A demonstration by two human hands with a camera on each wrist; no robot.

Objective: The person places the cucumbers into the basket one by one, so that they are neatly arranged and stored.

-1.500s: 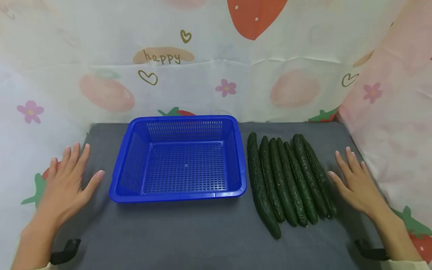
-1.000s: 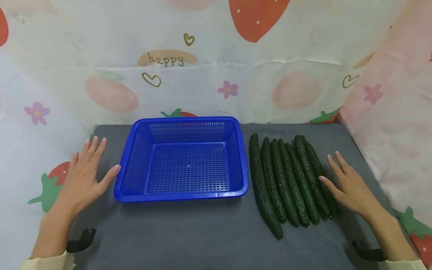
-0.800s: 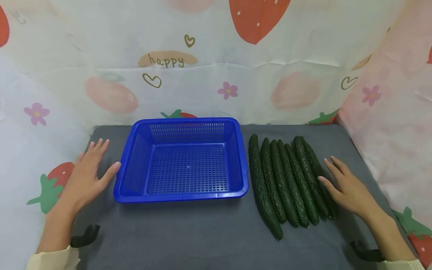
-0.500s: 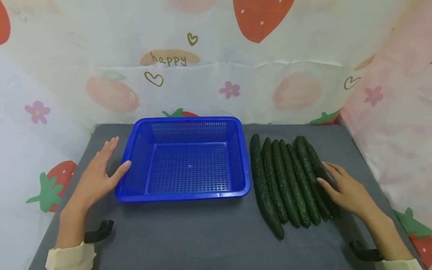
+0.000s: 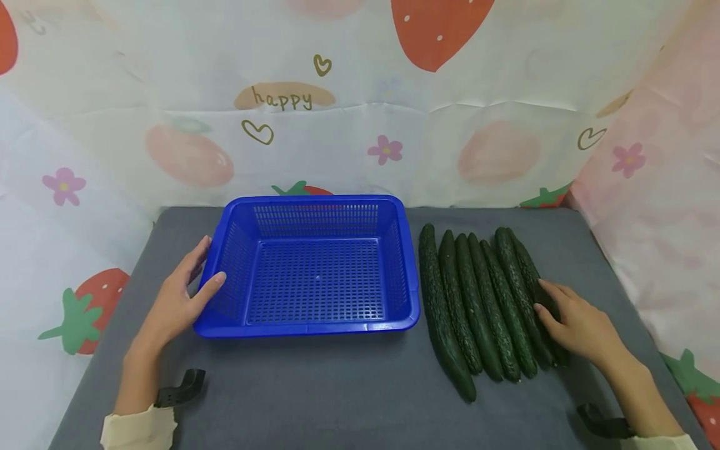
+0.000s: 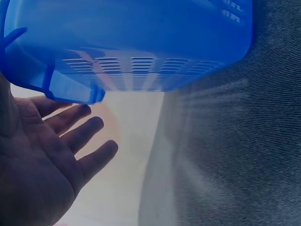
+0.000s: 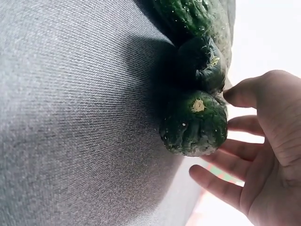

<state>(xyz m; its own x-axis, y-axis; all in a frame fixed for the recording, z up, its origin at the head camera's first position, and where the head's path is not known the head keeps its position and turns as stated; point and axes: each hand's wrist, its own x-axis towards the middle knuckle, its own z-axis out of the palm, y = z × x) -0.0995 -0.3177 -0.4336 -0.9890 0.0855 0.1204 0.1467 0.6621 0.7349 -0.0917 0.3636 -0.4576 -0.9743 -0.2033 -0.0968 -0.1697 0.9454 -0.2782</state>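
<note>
A blue plastic basket (image 5: 315,275) with slotted walls stands left of centre on the grey cloth. My left hand (image 5: 182,297) is at its left rim, thumb over the edge and fingers outside the wall. In the left wrist view its fingers (image 6: 82,134) are loosely extended near the rim; the thumb is hidden there. Several dark green cucumbers (image 5: 478,306) lie side by side to the right of the basket. At the rightmost one (image 7: 193,125), my right hand (image 5: 579,322) has its thumb against the top and its other fingers along the far side, loosely spread.
Grey cloth (image 5: 315,394) covers the table. A patterned white curtain (image 5: 349,150) hangs along its back and left edges, and pinkish fabric (image 5: 675,206) along the right. Dark wrist straps (image 5: 180,389) show below both hands.
My left hand has moved right, from beside the basket to its left rim. My right hand has come left onto the rightmost cucumber. Basket and cucumbers have stayed in place; the view shifted slightly.
</note>
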